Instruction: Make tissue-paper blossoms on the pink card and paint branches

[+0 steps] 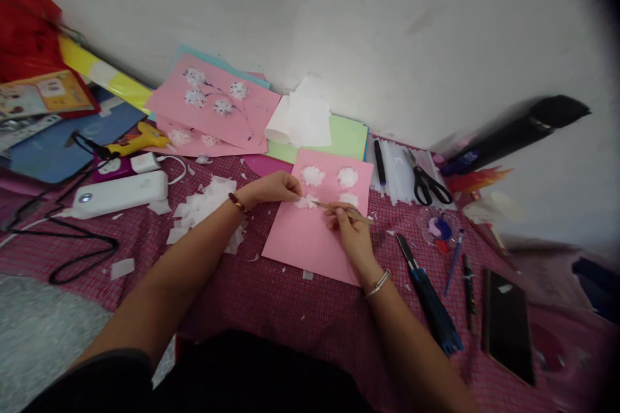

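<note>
A pink paper sheet [310, 239] lies in front of me on the red checked cloth. Several white tissue puffs [312, 175] are stuck near its top. My left hand [271, 189] rests at the sheet's upper left edge, fingers pinched together on a white puff [305, 202]. My right hand [349, 227] is closed around a thin wooden stick [339, 210], whose tip points left into that same puff. Both wrists wear bracelets.
A pile of white tissue scraps [206, 206] lies left of the sheet. Farther left are a yellow glue gun [138, 140], a white power bank [121, 193] and black cables. Scissors [426, 182], pens, brushes [429, 297] and a dark phone [506, 326] lie right. More decorated pink sheets [213, 100] lean on the wall.
</note>
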The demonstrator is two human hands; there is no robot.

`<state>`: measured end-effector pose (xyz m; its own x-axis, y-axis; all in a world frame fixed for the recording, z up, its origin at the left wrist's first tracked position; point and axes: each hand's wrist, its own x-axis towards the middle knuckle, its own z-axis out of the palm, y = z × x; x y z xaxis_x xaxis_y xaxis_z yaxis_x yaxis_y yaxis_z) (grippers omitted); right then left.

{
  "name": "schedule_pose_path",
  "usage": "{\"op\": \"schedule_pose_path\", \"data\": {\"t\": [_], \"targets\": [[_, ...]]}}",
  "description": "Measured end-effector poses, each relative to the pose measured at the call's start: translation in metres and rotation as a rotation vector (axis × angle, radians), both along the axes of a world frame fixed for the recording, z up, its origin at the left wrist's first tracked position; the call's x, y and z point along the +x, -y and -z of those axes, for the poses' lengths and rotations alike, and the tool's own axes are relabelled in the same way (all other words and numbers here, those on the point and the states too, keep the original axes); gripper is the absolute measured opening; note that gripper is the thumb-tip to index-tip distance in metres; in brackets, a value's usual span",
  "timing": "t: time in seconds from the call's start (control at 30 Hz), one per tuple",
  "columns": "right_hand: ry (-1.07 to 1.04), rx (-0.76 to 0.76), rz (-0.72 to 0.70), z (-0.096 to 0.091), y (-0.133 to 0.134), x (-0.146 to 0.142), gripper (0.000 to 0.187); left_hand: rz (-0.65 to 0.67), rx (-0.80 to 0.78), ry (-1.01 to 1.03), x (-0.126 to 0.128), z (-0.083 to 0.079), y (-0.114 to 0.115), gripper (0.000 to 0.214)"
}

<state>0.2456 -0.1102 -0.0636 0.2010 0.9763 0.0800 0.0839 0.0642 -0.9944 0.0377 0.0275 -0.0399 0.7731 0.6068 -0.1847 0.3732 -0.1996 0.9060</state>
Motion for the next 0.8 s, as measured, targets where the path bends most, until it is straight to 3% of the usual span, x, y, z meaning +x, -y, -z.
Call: {"op": "schedule_pose_path", "data": {"t": [0.2,0.3,0.43,0.67,0.8], "targets": [[-0.148,-0.043,0.046,0.001,-0.001,0.0,0.023,0.186,0.021,0.053,-0.002,-0.01,0.001,0.009],[-0.218,-0.018,0.043,0.001,0.001,0.001,0.02,0.16,0.029,0.069,-0.003,-0.013,0.001,0.008],[-0.147,-0.029,-0.006,0.001,0.003,0.0,0.02,0.091,0.041,0.062,-0.004,-0.012,0.001,0.007],[-0.138,0.004,0.043,0.003,0.0,-0.002,0.021,0.075,-0.051,0.15,0.001,-0.005,0.003,0.011],[-0.12,0.018,0.068,0.003,-0.001,-0.003,0.022,0.06,-0.07,0.092,0.007,-0.007,0.008,0.009]]}}
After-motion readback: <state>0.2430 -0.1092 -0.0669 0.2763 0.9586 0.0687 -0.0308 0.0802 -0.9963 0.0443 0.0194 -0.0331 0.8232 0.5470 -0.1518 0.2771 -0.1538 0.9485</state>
